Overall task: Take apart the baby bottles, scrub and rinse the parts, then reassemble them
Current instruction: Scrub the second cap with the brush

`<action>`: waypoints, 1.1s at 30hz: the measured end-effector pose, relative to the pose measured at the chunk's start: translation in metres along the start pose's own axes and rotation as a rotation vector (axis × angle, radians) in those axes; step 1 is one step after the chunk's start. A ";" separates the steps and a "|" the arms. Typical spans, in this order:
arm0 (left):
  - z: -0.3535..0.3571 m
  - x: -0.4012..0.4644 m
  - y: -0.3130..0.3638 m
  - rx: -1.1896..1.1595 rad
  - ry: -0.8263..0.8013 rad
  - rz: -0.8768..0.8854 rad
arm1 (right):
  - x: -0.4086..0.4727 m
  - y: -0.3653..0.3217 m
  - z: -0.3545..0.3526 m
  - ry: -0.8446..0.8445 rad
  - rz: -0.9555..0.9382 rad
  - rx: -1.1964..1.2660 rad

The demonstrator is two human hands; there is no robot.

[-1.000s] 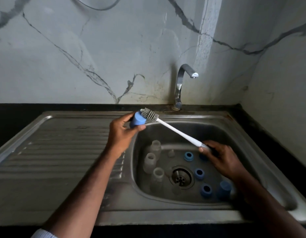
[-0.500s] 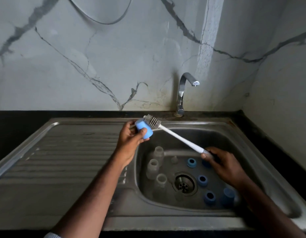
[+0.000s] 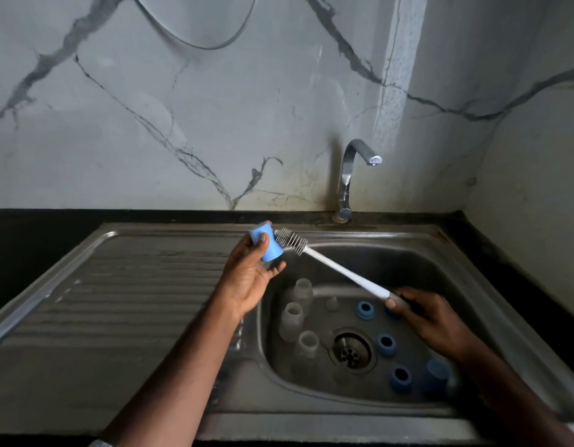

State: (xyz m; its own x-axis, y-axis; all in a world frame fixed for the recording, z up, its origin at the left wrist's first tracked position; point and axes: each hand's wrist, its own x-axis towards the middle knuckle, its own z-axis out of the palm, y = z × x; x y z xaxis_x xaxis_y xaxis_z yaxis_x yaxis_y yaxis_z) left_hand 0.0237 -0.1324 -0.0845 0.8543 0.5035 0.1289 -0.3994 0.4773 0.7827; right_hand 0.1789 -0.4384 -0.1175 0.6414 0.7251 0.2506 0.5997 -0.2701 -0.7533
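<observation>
Pinching the small light-blue plastic bottle cap (image 3: 265,241) between thumb and curled fingertips, the left hand (image 3: 247,279) holds it up over the far left corner of the basin, its open end seemingly facing the white-handled bottle brush (image 3: 340,269), though whether the bristle head is inside or only touching the rim cannot be told. The right hand (image 3: 427,317) is wrapped around the dark grip end of the brush handle, fingers closed on it, over the right side of the stainless steel sink (image 3: 492,285). To scrub this piece well, the person would likely do best to keep the pinch low on the cap's wall so the fingers stay off the mouth, turn the cap slowly while the bristles work the inner wall and the closed end, and keep the work above the basin so a slip drops the cap into the bowl. Below lie the remaining parts: three translucent bottle bodies (image 3: 292,321) left of the round metal drain (image 3: 351,351), a small clear teat (image 3: 332,303) beyond it, and several dark-blue collar rings (image 3: 386,344) to the right. The curved chrome tap (image 3: 350,179) at the far wall shows no water running, so rinsing appears yet to come.
</observation>
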 end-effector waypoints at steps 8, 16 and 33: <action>0.008 -0.001 -0.002 0.021 0.076 0.122 | 0.004 -0.008 0.005 0.012 -0.024 0.016; 0.021 -0.009 -0.010 0.023 -0.172 0.051 | 0.007 -0.014 0.013 0.026 -0.064 0.050; 0.016 -0.001 -0.027 0.124 -0.083 0.006 | 0.002 -0.011 0.007 0.013 0.000 0.023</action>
State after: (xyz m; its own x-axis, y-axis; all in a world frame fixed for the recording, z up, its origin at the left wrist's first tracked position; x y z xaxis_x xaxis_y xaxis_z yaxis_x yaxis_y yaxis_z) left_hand 0.0385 -0.1574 -0.0962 0.8785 0.4424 0.1801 -0.3653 0.3794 0.8501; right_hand 0.1696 -0.4294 -0.1130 0.6473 0.7170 0.2587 0.5891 -0.2552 -0.7667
